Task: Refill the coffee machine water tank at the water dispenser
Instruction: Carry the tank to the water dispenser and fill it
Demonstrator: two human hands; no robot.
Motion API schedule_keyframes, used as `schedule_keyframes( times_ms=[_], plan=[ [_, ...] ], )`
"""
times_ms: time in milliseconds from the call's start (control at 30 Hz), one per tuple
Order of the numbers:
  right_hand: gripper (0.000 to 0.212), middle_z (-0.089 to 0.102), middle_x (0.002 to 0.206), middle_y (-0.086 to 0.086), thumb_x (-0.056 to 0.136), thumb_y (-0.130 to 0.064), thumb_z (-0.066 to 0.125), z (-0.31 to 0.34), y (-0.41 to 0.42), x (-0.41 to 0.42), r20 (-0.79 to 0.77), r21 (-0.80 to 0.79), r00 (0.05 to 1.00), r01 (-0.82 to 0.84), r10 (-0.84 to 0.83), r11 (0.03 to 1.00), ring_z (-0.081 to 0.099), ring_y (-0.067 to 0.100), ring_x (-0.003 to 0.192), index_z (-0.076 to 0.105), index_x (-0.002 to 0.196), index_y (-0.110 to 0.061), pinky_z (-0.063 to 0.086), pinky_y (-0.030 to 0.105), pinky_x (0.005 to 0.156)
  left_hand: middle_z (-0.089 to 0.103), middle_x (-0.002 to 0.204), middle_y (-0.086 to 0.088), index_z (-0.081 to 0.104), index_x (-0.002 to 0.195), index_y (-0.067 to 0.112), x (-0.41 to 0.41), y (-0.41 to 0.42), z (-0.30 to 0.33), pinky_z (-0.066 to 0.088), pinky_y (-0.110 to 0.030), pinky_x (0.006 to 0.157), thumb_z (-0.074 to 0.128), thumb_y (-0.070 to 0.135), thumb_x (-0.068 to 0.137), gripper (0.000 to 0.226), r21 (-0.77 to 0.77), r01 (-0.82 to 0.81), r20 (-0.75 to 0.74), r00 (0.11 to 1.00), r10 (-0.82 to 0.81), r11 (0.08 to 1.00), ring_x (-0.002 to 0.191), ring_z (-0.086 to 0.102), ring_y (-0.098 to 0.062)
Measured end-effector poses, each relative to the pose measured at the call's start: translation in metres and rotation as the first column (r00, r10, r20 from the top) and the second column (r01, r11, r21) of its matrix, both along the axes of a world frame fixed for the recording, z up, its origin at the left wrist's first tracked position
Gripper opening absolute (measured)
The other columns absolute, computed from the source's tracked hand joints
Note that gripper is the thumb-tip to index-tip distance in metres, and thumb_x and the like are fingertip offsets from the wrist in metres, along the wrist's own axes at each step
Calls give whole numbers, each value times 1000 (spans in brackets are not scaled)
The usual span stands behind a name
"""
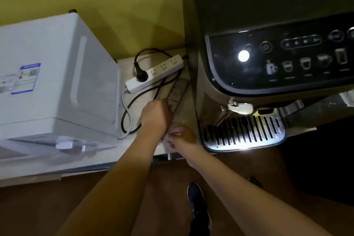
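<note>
The coffee machine (268, 59) stands at the right, with a dark button panel and a metal drip grille (243, 132). Its clear water tank (179, 94) sits upright against the machine's left side, narrow and tall. My left hand (156, 116) is closed on the tank's left edge near the top. My right hand (182, 136) grips its front lower edge, just left of the grille. The white box-shaped water dispenser (57, 82) stands at the left on the same counter, its spout (66, 144) at the front. Whether the tank holds water cannot be told.
A white power strip (155, 73) with a black plug lies between the dispenser and the tank; black and grey cables (126, 119) loop beside my left hand. The light counter's front edge (76, 170) runs below. My shoe (197, 207) is on the brown floor.
</note>
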State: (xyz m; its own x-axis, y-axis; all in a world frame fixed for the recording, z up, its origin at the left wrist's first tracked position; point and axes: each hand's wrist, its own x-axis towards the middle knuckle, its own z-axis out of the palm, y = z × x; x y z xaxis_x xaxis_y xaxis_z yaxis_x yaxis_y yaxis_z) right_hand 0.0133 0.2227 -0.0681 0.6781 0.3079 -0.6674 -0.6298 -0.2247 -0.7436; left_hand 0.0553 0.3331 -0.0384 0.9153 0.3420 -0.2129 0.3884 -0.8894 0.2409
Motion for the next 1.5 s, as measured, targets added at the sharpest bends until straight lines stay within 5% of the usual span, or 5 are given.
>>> schedule_keyframes(
  times_ms=[133,300,733,1067,1500],
  plan=[
    [21,64,95,4,86,-17,59,40,-68,-8,165,-168,907,-361,387,917,60,18,87,65,104,-7,48,34,75,63,86,-7,63,90,12,-45,-22,39,52,-33,66,59,20,90,9,-152,-118,-11,993,118,981,76,62,-25],
    [34,63,126,5,93,-23,53,98,-196,18,240,-699,413,-555,878,452,59,23,114,58,127,-22,50,41,95,64,80,3,61,87,23,-88,-122,71,50,-30,68,57,26,96,10,-368,-30,-161,986,-32,930,76,63,-14],
    [26,65,113,3,91,-14,52,187,-390,134,405,-863,293,-191,866,468,62,22,106,66,113,-17,51,33,87,51,139,1,41,145,21,-8,-333,117,45,-28,97,62,49,92,63,-381,150,147,984,-101,912,122,54,-15],
    [88,-4,166,5,90,-6,55,160,-365,221,43,-999,-369,12,928,51,-3,30,151,3,156,-32,7,48,122,45,141,-9,31,148,10,36,-390,111,49,-38,96,65,70,77,99,-218,-140,88,983,163,966,125,53,-26],
    [59,63,129,9,77,-26,69,197,-390,201,15,-999,-534,31,846,38,57,28,121,50,131,-11,38,41,110,44,119,4,39,138,22,-15,-395,136,52,-34,86,59,53,79,70,-161,8,302,953,41,987,110,47,-16]
  ],
)
